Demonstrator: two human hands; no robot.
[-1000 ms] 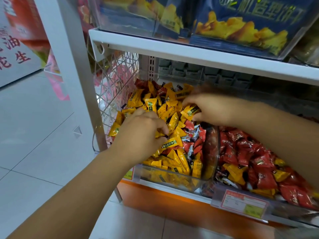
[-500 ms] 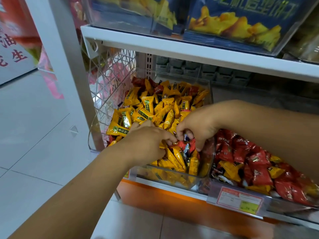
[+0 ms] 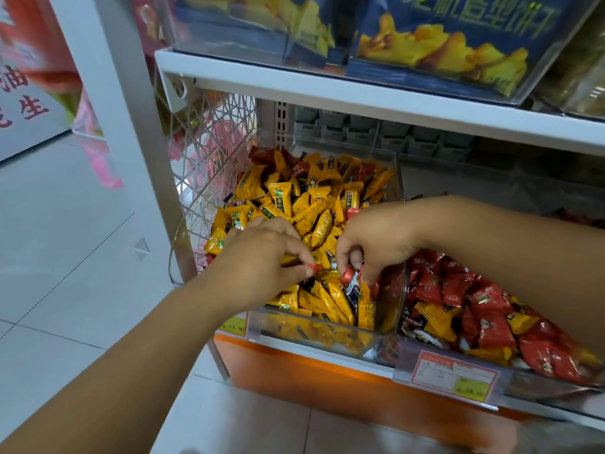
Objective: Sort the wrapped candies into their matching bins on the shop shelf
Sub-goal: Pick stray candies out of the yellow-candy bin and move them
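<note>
1. The left hand is working over the front half of the yellow bin. It has slid from the middle of the pile toward the bin's front right corner. Its thumb and forefinger are pinching a small red candy, and its other fingers are curling loosely.
2. The right hand was reaching along the bin's back edge a second ago. It is now dipping in just beside the left hand, fingers curled downward and pinching a second red candy up out of the yellow candies.
3. Both hands are therefore holding strays, so the picking seems done and the carry across is likely coming next.
4. The red bin is sitting just right of the clear dividing wall, under the right forearm. It is probably where both pieces belong, and it is holding a few yellow strays itself.
</note>
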